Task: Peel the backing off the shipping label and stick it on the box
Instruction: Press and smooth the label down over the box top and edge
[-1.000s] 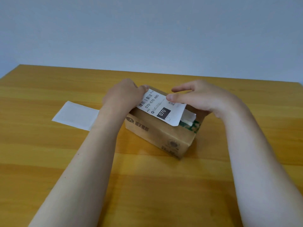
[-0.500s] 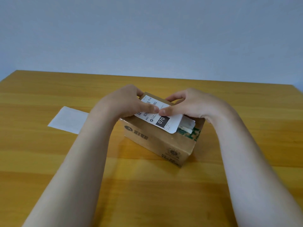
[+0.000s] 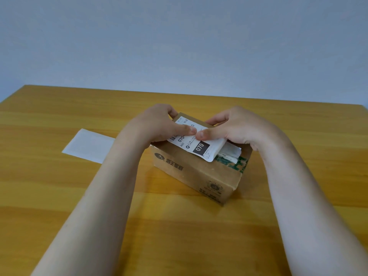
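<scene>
A small brown cardboard box [image 3: 191, 174] stands on the wooden table [image 3: 59, 196], turned at an angle. The white shipping label [image 3: 199, 146], printed with a barcode and "070", lies on the box's top. Its near right corner sticks out past the top's edge. My left hand [image 3: 157, 124] rests on the box's left end with its thumb pressed on the label. My right hand [image 3: 235, 128] rests on the right end, thumb on the label too. The two thumb tips nearly touch at the label's middle. The peeled backing sheet [image 3: 89, 145] lies flat on the table to the left.
Older torn white paper and green tape [image 3: 233, 158] sit on the box's right top edge under the label. The table's far edge meets a plain grey wall [image 3: 179, 46].
Both hands lowered the label onto the box top. My thumbs moved inward from the label's ends and now press together at its middle.
</scene>
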{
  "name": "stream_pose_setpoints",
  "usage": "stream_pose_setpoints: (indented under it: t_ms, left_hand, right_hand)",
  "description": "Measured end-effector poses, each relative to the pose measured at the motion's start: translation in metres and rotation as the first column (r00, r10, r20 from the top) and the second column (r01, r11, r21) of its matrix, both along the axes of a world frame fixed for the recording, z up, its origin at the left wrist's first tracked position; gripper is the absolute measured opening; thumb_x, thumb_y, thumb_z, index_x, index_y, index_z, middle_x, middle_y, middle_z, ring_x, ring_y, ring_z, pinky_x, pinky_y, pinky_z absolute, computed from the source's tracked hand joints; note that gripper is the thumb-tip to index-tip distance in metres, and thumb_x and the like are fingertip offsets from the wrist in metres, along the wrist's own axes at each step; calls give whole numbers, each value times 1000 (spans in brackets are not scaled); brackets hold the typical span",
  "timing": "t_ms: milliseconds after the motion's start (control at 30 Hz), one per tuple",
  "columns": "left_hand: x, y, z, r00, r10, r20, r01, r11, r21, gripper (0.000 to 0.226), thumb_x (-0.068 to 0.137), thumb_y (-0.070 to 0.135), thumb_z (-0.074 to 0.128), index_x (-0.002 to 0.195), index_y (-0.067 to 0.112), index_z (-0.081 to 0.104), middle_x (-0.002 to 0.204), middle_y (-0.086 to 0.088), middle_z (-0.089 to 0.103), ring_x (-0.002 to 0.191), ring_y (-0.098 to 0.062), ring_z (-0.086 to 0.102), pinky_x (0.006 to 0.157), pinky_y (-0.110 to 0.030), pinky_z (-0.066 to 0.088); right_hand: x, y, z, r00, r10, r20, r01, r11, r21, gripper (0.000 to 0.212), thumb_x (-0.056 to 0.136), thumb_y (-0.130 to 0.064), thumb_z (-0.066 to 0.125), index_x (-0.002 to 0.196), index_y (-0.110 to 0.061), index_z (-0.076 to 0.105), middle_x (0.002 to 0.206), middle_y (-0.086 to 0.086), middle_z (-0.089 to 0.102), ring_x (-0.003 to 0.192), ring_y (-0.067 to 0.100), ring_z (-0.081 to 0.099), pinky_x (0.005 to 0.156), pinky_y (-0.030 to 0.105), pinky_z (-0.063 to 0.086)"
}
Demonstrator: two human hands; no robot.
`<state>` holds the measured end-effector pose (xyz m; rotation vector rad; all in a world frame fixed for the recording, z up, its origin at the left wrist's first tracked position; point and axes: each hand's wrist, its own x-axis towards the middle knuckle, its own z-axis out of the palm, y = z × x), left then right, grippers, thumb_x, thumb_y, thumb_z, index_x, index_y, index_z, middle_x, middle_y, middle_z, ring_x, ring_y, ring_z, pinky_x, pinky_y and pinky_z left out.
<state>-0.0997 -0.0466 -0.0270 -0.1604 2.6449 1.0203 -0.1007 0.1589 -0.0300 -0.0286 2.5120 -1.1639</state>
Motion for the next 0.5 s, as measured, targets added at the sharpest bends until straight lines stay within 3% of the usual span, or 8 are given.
stream_pose_setpoints:
  t_ms: [100,367,500]
  left_hand:
    - [1,4,-1,999,34,-17,-34,999,-1,47,88,57,75,120,27,61,87,11,59,70,-7,56,52,-29,35]
    - [4,3,0,999,36,-3,-36,999,-12,49,85,60,75,111,22,60,90,6,62,70,-13,55,55,-30,35]
    - [0,3,-4,997,67,-50,-67,998,-12,42,91,59,69,89,20,56,81,4,64,66,-18,55,55,-30,36]
  right_hand:
    - [0,-2,-2,999,-31,-17,31,999,-13,27,71,-51,93,89,-35,82,86,-16,80,84,3,72,72,26,53]
    - [-1,-2,-3,999,-37,-36,37,999,-13,29,72,-53,91,94,-33,87,84,-14,82,88,3,71,72,24,49]
    - [-1,-1,-2,999,-27,-26,26,1000,-13,23,76,-51,89,89,-33,88,78,-16,81,84,3,71,71,25,48]
